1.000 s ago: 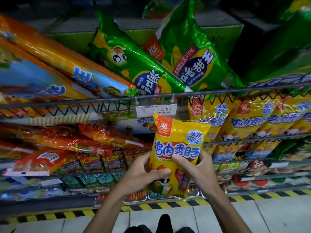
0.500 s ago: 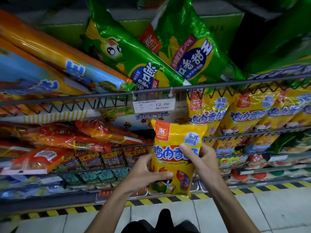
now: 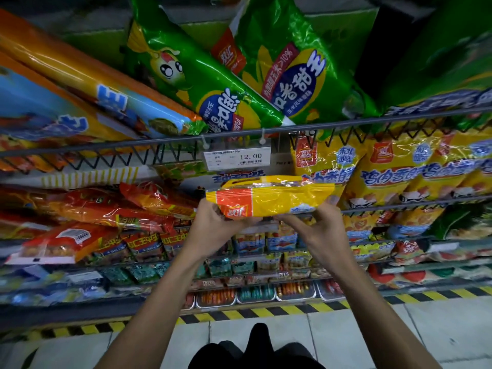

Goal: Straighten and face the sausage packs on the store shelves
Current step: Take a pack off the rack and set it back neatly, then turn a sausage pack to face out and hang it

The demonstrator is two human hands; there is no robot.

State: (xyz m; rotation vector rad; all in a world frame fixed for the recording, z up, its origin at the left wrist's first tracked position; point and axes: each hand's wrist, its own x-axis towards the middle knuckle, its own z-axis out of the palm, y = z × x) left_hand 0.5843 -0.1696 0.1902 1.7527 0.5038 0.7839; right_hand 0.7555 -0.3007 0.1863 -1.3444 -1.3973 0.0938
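Below the price tag [image 3: 237, 157], yellow sausage pack [image 3: 269, 196] tipped flat, both hands' fingers [image 3: 331, 201] grasping its ends.

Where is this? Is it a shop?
Yes, most likely a grocery store aisle. Wire shelves are packed with rows of sausage packs, a price tag reading 12.00 hangs from the rail, and yellow-and-black hazard tape lines the floor below the shelving.

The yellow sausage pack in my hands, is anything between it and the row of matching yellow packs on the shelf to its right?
Nothing visible blocks it. The yellow sausage pack, held flat by both hands, sits just left of the matching yellow packs.
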